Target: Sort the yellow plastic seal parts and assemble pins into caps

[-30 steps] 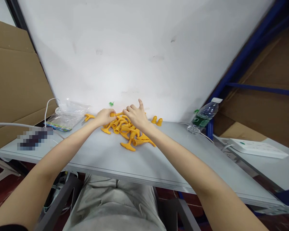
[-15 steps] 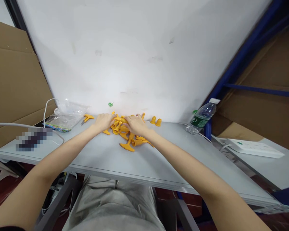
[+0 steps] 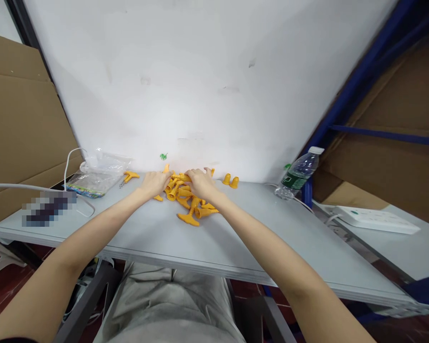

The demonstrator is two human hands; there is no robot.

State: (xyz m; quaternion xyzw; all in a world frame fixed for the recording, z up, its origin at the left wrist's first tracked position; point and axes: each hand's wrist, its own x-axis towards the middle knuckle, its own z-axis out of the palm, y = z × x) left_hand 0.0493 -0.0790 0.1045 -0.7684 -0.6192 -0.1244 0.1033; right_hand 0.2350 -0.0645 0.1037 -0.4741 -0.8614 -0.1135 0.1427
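Observation:
My left hand (image 3: 156, 184) is curled at the left side of a pile of yellow plastic corkscrew parts. My right hand (image 3: 200, 184) bends over the back right of the same pile. A yellow corkscrew (image 3: 181, 176) lies between the hands, its ends reaching into the fingers of both; the fingertips are partly hidden. In front are loose T-shaped handles (image 3: 188, 219) and hollow bell-shaped pieces (image 3: 172, 194). Apart at the left lies one T-handled corkscrew (image 3: 130, 176) with its metal spiral showing. Two yellow bell-shaped caps (image 3: 234, 182) stand upright to the right.
Clear plastic bags (image 3: 100, 177) and a white cable lie at the table's left, beside a blurred-out dark object (image 3: 48, 209). A water bottle (image 3: 298, 174) leans at the right, near a white power strip (image 3: 377, 219). A white wall (image 3: 207, 85) rises behind the table.
My hands have barely shifted within the pile. A yellow piece beyond my left hand shows more fully now. The camera view has moved slightly.

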